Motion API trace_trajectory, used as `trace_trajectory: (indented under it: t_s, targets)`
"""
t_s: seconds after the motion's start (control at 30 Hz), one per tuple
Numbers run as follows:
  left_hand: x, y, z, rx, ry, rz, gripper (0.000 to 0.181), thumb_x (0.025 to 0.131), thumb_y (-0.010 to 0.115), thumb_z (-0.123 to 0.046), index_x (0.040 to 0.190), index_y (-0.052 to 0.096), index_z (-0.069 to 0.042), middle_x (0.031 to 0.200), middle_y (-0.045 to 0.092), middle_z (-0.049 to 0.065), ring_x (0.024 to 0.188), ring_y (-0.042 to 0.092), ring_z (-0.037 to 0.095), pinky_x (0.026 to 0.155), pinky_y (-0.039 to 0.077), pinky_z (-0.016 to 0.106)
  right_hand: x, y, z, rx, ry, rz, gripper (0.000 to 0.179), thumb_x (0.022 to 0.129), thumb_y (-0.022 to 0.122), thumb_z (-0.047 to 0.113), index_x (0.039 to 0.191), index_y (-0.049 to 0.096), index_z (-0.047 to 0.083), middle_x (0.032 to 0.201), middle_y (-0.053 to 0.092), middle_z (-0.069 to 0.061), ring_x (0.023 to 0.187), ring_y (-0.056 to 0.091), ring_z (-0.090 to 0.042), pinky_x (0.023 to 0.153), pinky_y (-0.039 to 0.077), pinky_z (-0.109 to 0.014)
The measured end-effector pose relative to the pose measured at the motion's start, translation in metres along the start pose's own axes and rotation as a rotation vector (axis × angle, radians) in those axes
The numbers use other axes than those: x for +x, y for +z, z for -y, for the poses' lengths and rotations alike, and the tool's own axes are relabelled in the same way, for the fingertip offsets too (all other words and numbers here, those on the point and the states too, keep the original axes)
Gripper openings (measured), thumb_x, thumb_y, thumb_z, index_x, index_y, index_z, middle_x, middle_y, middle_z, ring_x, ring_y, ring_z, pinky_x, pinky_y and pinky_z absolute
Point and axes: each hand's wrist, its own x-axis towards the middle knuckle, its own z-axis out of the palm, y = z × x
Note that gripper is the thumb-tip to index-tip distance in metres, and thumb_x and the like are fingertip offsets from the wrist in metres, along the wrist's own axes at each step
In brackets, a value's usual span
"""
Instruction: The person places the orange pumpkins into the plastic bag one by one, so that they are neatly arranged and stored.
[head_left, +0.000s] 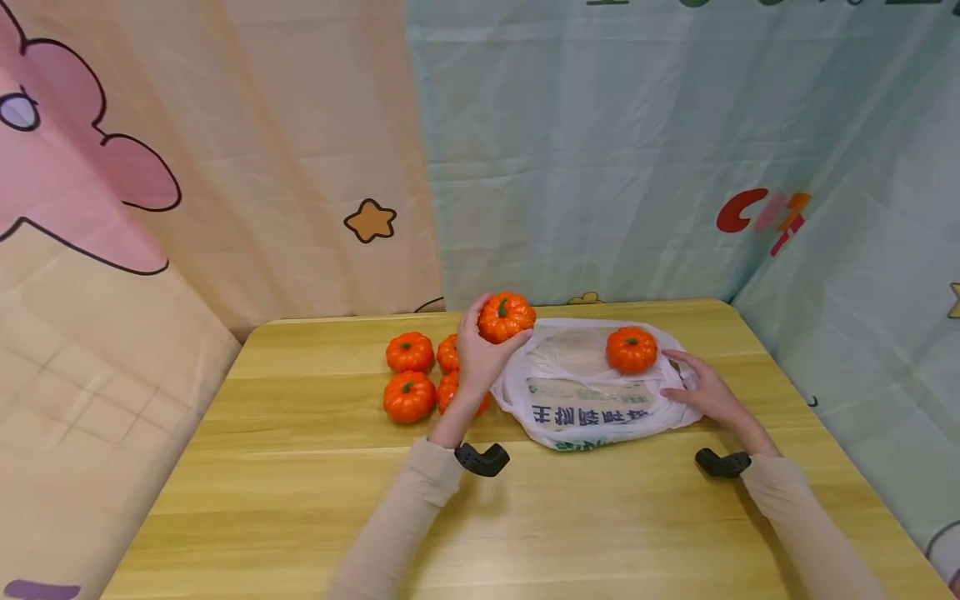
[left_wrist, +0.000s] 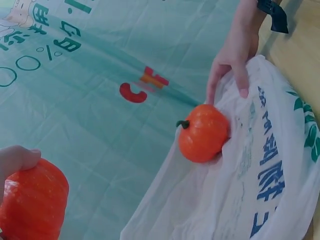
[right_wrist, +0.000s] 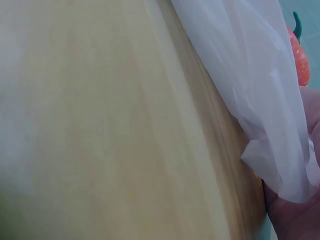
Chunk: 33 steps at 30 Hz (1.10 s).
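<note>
My left hand [head_left: 480, 354] holds a small orange pumpkin [head_left: 507, 317] with a green stem, raised above the left edge of a white plastic bag [head_left: 592, 429]. Part of this pumpkin [left_wrist: 35, 200] shows beneath the thumb in the left wrist view. Another pumpkin [head_left: 632, 350] sits at the bag's opening, toward its right side. At the bag's right edge my right hand [head_left: 708, 392] touches the plastic, thumb and fingers spread apart. In the right wrist view the plastic [right_wrist: 250, 75] drapes over part of that hand. Whether the fingertips pinch it is hidden.
Several more pumpkins [head_left: 408, 397] stand grouped on the wooden table [head_left: 300, 500] left of the bag, partly behind my left hand and forearm. Printed fabric curtains [head_left: 570, 167] rise behind the table and along both sides.
</note>
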Motion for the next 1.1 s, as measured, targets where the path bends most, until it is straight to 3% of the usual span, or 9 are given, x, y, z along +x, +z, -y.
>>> trace_trajectory:
  t_s: [0.17,0.4,0.6,1.1]
  targets:
    - [0.0,0.024,-0.003,-0.022,-0.018,0.069,0.074,0.071,0.085,-0.024,0.136,0.051,-0.017,0.138,0.05,0.007,0.123,0.05,0.027,0.1,0.048,0.045,0.001,0.001,0.003,0.006,0.003,0.006,0.07,0.084,0.072,0.01,0.142,0.036,-0.005,0.148,0.028,-0.033,0.139,0.013,-0.055,0.106,0.007,-0.074]
    - [-0.011,0.06,0.006,-0.038,-0.057,0.135,0.076,0.07,0.085,-0.021,0.137,0.05,-0.013,0.136,0.052,0.008,0.123,0.053,0.027,0.1,0.048,0.044,0.002,0.003,0.0,-0.007,0.014,-0.007,0.069,0.084,0.073,0.012,0.141,0.037,-0.003,0.149,0.029,-0.032,0.139,0.015,-0.053,0.108,0.009,-0.073]
    - [-0.018,0.087,0.014,0.024,-0.092,0.21,0.075,0.072,0.084,-0.022,0.138,0.049,-0.015,0.137,0.052,0.009,0.123,0.052,0.027,0.1,0.048,0.045,0.002,0.002,-0.002,-0.01,0.009,-0.002,0.069,0.085,0.072,0.012,0.142,0.036,-0.003,0.149,0.029,-0.032,0.139,0.014,-0.053,0.108,0.009,-0.073]
    - [-0.016,0.12,0.036,0.107,-0.174,0.259,0.075,0.07,0.085,-0.022,0.137,0.05,-0.018,0.136,0.051,0.01,0.119,0.052,0.029,0.095,0.051,0.045,0.001,0.001,0.0,-0.009,0.014,-0.006,0.069,0.084,0.072,0.011,0.142,0.037,-0.002,0.149,0.029,-0.032,0.14,0.015,-0.053,0.108,0.009,-0.073]
